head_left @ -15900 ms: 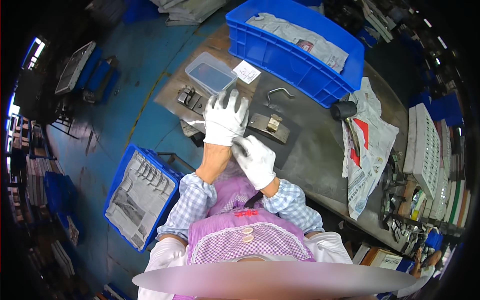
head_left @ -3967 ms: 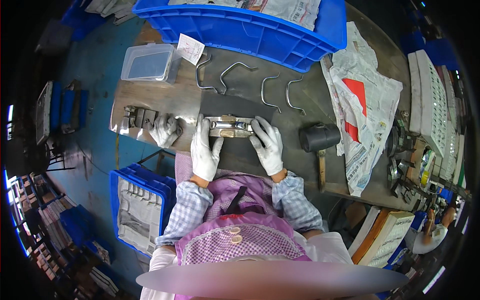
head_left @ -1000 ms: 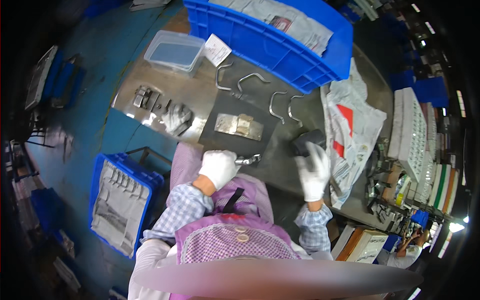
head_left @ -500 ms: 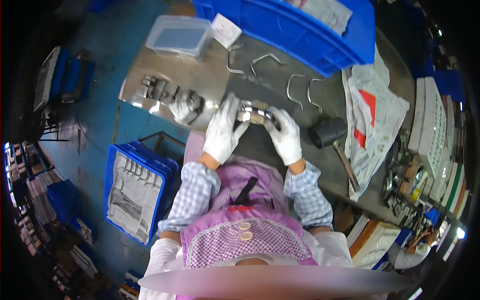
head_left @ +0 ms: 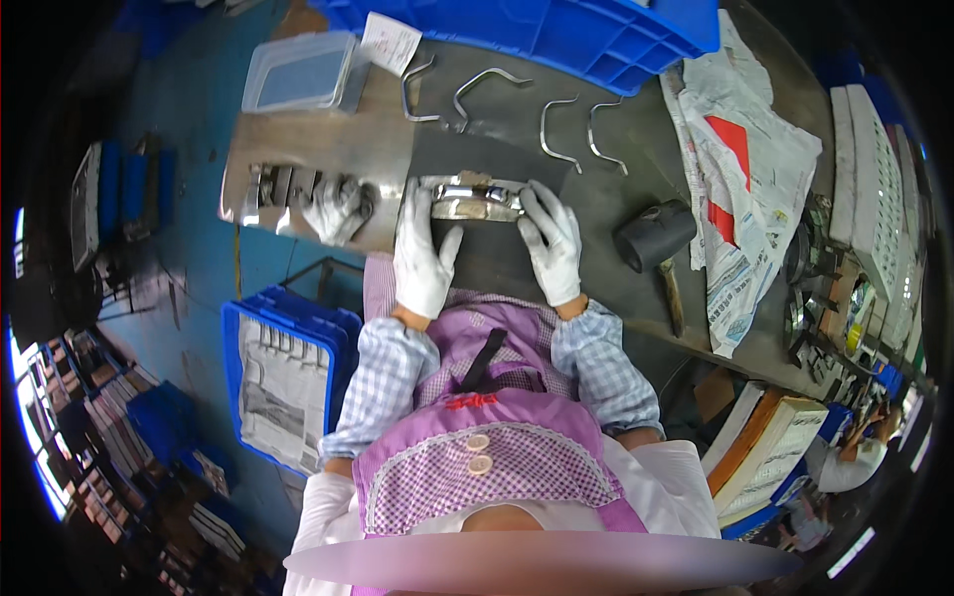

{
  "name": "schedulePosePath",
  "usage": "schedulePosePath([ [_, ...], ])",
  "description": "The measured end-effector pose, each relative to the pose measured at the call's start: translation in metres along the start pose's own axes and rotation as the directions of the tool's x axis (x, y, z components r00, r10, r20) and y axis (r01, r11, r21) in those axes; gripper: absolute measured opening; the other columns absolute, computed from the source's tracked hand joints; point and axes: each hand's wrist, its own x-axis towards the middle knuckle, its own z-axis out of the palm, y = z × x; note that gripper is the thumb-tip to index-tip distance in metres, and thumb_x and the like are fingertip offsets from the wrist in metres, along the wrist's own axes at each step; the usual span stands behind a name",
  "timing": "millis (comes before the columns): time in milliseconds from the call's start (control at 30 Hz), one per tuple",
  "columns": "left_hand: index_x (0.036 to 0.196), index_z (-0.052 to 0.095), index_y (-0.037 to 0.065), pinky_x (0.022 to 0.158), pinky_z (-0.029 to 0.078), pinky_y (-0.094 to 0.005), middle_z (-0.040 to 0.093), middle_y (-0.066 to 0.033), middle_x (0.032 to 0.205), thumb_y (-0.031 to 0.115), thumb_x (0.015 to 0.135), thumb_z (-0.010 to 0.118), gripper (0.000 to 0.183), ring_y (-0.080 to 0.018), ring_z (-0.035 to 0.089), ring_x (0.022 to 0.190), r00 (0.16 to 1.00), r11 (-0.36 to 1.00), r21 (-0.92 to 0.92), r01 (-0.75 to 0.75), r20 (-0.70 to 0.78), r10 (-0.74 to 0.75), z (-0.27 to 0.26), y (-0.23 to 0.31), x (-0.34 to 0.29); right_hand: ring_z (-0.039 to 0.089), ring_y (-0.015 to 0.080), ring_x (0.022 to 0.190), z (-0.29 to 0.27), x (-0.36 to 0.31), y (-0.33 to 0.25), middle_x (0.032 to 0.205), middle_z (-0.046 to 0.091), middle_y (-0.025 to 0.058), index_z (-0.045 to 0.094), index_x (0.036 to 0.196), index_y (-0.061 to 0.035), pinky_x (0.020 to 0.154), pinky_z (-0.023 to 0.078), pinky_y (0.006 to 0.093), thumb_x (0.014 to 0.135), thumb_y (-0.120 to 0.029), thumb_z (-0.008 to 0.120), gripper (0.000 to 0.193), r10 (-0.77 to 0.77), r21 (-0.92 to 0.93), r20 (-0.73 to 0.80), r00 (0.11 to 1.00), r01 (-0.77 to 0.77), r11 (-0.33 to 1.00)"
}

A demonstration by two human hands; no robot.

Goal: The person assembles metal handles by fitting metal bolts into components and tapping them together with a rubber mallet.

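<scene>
A shiny curved metal piece, seemingly with a bar seated in a block-like holder, lies on the dark mat between my white-gloved hands. My left hand holds its left end, fingers along it and thumb apart. At the right end, the bent fingers of my right hand grip it. The undersides of the fingers are hidden. Beyond are several bent chrome handles. A black-headed mallet with a wooden handle lies to the right.
Metal blocks and a crumpled glove lie at left. Behind stand a clear plastic box, a white card and a blue crate. Newspaper covers the right side. A paper-lined blue crate stands left of me.
The view has shifted, with the table turned a little in it. The metal piece now sits level, and both hands remain at its ends with more of it uncovered.
</scene>
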Motion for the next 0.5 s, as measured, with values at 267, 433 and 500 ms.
schedulePosePath([
  [267,0.150,0.044,0.003,0.110,0.045,-0.0457,0.052,-0.0241,0.150,0.023,0.092,0.076,0.069,-0.0413,0.056,0.131,0.997,0.996,0.051,-0.072,0.003,0.072,-0.010,-0.014,0.015,0.063,0.0330,0.102,0.000,0.001,-0.003,0.137,0.064,0.0123,0.066,0.134,-0.0104,0.092,0.050,0.0444,0.092,-0.033,0.072,0.048,-0.059,-0.109,-0.007,0.998,0.058,0.992],
  [433,0.134,0.052,0.003,0.100,0.049,-0.0454,0.061,-0.0200,0.139,0.028,0.089,0.079,0.058,-0.0389,0.062,0.117,0.971,0.977,-0.025,-0.210,-0.121,0.205,0.003,-0.035,0.025,0.063,0.0306,0.095,0.007,0.008,-0.002,0.135,0.066,0.0077,0.071,0.127,-0.0118,0.084,0.053,0.0426,0.079,-0.028,0.083,0.052,-0.043,-0.086,-0.027,0.999,0.041,0.995],
  [500,0.125,0.054,0.001,0.089,0.050,-0.0471,0.066,-0.0192,0.126,0.033,0.089,0.078,0.053,-0.0382,0.064,0.100,0.980,0.983,0.009,-0.181,-0.081,0.181,-0.004,-0.025,0.038,0.064,0.0299,0.091,0.009,0.014,0.001,0.131,0.068,0.0065,0.072,0.125,-0.0120,0.081,0.054,0.0422,0.072,-0.026,0.086,0.056,-0.098,-0.124,-0.077,0.992,0.088,0.988],
])
